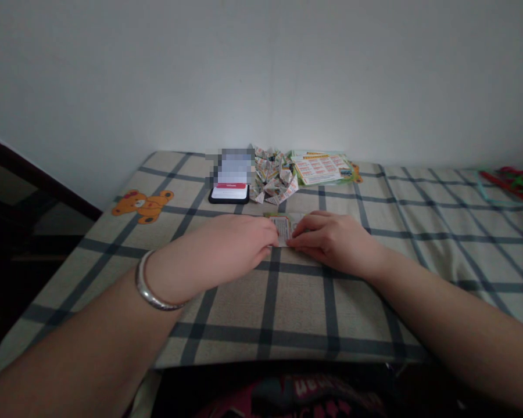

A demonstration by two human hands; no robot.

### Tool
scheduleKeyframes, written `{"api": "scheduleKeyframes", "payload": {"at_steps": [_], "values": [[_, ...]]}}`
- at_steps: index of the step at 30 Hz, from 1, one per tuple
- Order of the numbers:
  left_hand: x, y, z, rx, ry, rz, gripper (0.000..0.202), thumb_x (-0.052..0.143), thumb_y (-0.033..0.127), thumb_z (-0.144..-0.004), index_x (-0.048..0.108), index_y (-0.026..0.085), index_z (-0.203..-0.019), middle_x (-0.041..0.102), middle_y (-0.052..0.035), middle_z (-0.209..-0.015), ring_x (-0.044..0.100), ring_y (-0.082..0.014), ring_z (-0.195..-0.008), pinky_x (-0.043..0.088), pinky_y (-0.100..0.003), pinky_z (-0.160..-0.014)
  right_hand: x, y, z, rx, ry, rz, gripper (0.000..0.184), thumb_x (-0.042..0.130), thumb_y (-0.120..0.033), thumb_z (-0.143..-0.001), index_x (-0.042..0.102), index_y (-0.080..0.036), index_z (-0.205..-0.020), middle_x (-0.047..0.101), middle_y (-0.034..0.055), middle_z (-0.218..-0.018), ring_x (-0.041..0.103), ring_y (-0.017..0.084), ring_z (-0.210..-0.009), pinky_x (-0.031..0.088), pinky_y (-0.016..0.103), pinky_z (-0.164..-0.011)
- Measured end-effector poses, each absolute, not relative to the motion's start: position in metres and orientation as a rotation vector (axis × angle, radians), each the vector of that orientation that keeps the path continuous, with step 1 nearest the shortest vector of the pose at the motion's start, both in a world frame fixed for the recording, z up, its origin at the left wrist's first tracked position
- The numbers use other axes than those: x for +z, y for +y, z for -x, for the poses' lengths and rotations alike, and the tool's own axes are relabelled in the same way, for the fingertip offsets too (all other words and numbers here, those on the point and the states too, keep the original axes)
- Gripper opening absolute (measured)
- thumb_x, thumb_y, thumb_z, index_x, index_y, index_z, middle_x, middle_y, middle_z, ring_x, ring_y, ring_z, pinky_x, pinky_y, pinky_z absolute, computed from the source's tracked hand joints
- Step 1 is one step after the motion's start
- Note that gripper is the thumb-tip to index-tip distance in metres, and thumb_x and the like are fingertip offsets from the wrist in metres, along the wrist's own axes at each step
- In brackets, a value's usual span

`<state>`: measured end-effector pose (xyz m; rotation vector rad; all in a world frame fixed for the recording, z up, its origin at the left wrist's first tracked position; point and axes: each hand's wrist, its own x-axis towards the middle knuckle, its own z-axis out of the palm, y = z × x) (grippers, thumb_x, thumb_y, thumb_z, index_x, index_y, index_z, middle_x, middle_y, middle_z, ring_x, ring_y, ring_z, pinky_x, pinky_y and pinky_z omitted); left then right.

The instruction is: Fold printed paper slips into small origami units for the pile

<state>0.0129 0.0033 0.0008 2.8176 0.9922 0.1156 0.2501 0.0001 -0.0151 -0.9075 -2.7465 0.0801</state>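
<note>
A small printed paper (283,227) lies on the checked cloth in front of me. My left hand (233,238), with a silver bangle on its wrist, rests with curled fingers pinching the paper's left edge. My right hand (331,238) presses its fingertips together on the paper's right edge. Most of the paper is hidden under both hands.
Behind the hands lie a phone (230,184) with a lit screen, a heap of folded paper pieces (273,174) and a stack of printed sheets (322,168). Red and green strips (516,181) lie far right. A bear picture (143,204) marks the cloth at left.
</note>
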Motion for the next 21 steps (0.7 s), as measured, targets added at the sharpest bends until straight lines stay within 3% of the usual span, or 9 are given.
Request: {"api": "scheduleKeyframes", "payload": {"at_steps": [4, 12, 21], "values": [[0.0035, 0.0021, -0.015, 0.059, 0.933, -2.841, 0.028, 0.046, 0.02, -0.092, 0.068, 0.03, -0.107, 0.065, -0.0008, -0.11, 0.063, -0.0172, -0.098, 0.049, -0.033, -0.087, -0.0142, -0.0012, -0.2495, 0.087, -2.737, 0.912, 0.022, 0.053, -0.027, -0.094, 0.074, -0.023, -0.096, 0.069, 0.0055, -0.095, 0.064, 0.018, -0.088, 0.048, 0.028, -0.074], [0.0045, -0.0019, -0.0187, 0.095, 0.921, -2.935, 0.018, 0.048, 0.018, -0.091, 0.065, 0.022, -0.098, 0.064, -0.0024, -0.103, 0.058, -0.0203, -0.103, 0.045, -0.039, -0.093, -0.0147, -0.0028, -0.2495, 0.083, -2.757, 0.882, 0.02, 0.053, -0.023, -0.093, 0.073, -0.023, -0.096, 0.068, 0.0044, -0.094, 0.062, 0.017, -0.087, 0.046, 0.027, -0.073], [0.0027, 0.0013, -0.0189, 0.138, 0.843, -2.922, 0.017, 0.048, 0.017, -0.091, 0.064, 0.02, -0.096, 0.062, -0.0033, -0.101, 0.056, -0.0192, -0.101, 0.045, -0.036, -0.092, -0.0132, -0.0032, -0.2455, -0.062, -2.822, 0.831, 0.024, 0.047, -0.023, -0.095, 0.07, -0.02, -0.098, 0.068, 0.0061, -0.095, 0.061, 0.019, -0.089, 0.045, 0.029, -0.07]]}}
